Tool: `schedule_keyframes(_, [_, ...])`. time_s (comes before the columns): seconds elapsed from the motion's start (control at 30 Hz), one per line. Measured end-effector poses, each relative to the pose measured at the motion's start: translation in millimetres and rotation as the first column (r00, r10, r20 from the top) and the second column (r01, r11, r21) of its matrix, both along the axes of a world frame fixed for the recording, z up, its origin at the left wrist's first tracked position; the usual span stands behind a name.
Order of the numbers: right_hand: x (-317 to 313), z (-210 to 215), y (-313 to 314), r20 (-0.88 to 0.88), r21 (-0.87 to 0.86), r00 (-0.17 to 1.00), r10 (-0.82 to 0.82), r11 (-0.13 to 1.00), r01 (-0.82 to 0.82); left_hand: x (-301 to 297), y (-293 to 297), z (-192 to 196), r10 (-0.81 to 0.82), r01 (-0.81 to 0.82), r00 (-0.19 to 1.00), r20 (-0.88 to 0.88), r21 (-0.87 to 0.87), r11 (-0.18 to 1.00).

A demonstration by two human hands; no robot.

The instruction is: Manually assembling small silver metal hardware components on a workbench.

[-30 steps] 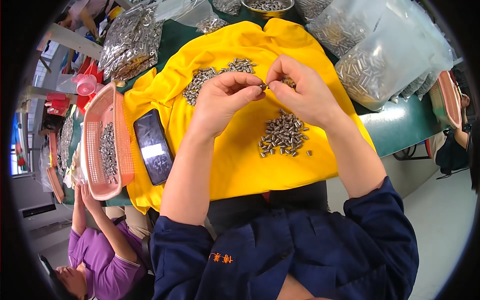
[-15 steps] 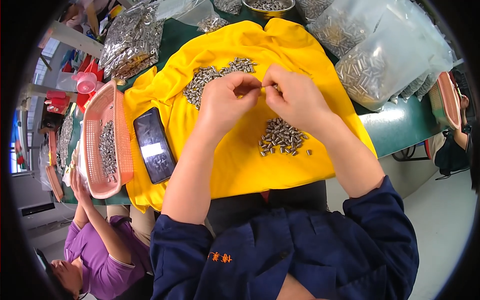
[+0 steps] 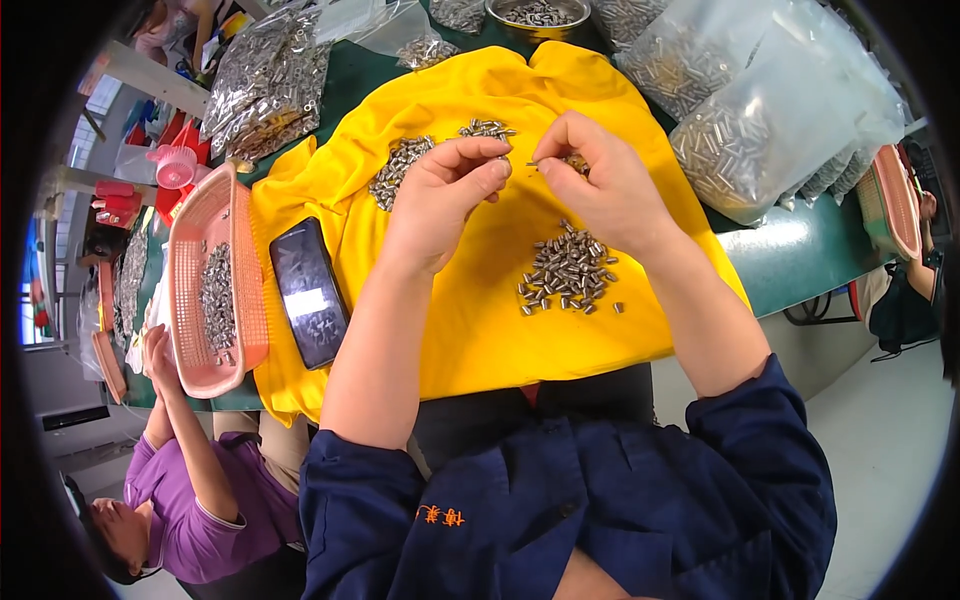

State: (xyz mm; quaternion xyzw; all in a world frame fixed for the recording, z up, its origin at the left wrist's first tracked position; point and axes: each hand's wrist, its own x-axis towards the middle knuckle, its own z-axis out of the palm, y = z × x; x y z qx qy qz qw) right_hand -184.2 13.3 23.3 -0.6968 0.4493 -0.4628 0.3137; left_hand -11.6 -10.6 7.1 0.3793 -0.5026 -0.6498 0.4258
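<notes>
Head view, thin metal pin (image 3: 537, 163) lying crosswise

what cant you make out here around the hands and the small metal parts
Head view only:
- Part pinched in right hand: mostly hidden by fingers.
- Left hand: fingertips curl inward, any contents unseen.
- Metal bowl: cut by top edge.
- Phone screen: glare, unreadable.

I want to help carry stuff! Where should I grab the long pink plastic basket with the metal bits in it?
Grip the long pink plastic basket by its two long rims, from above, and keep it level: it is shallow and open, so the small metal pieces would probably spill if it tipped.
</notes>
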Motion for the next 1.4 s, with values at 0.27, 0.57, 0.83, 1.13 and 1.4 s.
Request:
schedule_keyframes(0.27, [-0.8,0.8,0.4,0.177,0.082,0.980,0.093,0.991,-0.109,-1.6,4.8,-2.8,-0.111,0.183,0.916,-0.386,0.154,0.971])
schedule_keyframes(0.57, [-1.0,7.9,4.6,0.148,0.161,0.982,0.120,0.976,-0.144,-2.4,5.1,-4.2,-0.110,0.177,0.917,-0.383,0.143,0.974])
schedule_keyframes(0.83, [3.7,3.8,5.5,-0.124,-0.032,0.992,0.028,0.999,-0.032,-6.2,5.3,-0.6,-0.060,0.057,0.990,-0.125,-0.031,0.998])
schedule_keyframes(1.13, [5.8,-1.1,3.5,0.072,0.041,0.995,0.066,0.997,-0.069,-0.7,4.8,-1.6,-0.075,0.095,0.975,-0.209,0.087,0.992])
schedule_keyframes(1.4, [-17.0,0.4,-7.1,0.195,0.143,0.979,-0.063,0.989,0.035,-19.2,31.2,19.0,-0.299,0.503,0.816,0.494,-0.354,0.788])
